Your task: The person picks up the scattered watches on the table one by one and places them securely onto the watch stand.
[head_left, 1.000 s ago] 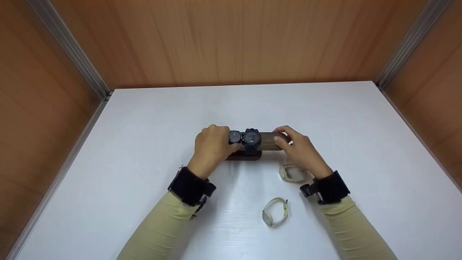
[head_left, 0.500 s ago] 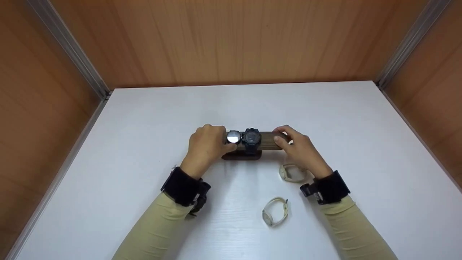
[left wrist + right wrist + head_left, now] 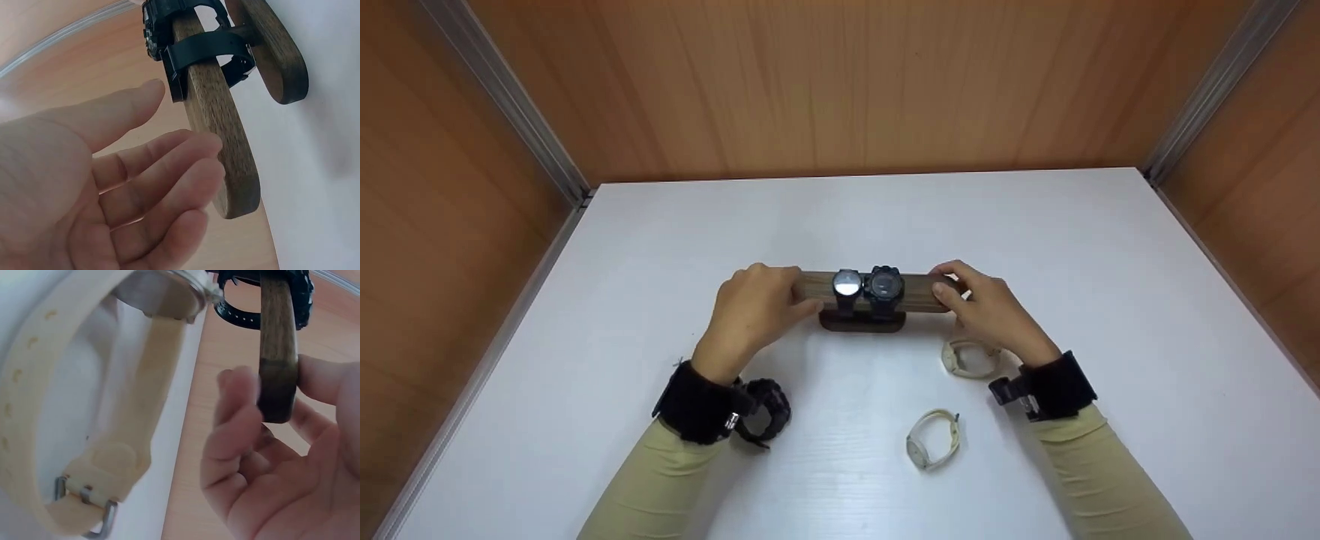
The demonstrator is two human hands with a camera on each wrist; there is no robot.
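Right hand (image 3: 994, 311) is pinching the stand (image 3: 922, 292) at its end; left hand (image 3: 754, 311) is hovering, fingers relaxed. Rigid wood, probably top-heavy with watches (image 3: 866, 286); grip both ends.

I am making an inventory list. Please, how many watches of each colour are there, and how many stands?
Black watches: 3, two on the stand and one on the table by the left wrist
Cream watches: 2
Wooden stand: 1
Total: 6 things
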